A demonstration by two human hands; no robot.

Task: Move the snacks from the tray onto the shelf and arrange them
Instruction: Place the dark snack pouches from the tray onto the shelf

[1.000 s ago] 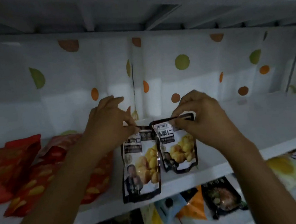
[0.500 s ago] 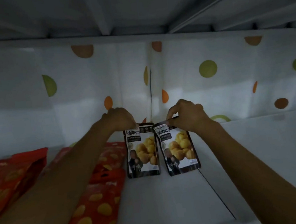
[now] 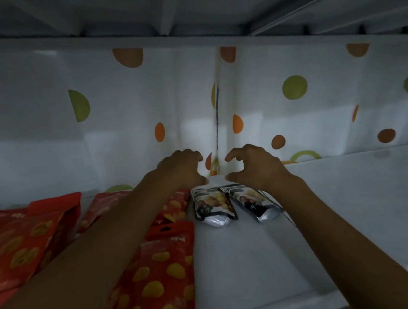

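Two black chestnut pouches lie side by side at the back of the white shelf (image 3: 355, 214), the left pouch (image 3: 214, 207) and the right pouch (image 3: 256, 205), silver bottoms toward me. My left hand (image 3: 182, 169) hovers just above the top edge of the left pouch. Just above the right pouch's top edge is my right hand (image 3: 252, 164). Each hand has thumb and fingers spread in a loose curve and holds nothing. My wrists hide the pouches' top edges.
Red snack bags with yellow chips printed on them lie to the left: one near the shelf's front (image 3: 160, 279), one at the far left (image 3: 19, 249), one behind my left forearm (image 3: 127, 205). A white dotted cloth (image 3: 295, 119) backs the shelf. Another shelf board hangs overhead.
Both hands pinched the pouches' top edges and carried them deeper onto the shelf. Now the pouches lie back on the shelf and both hands have let go.
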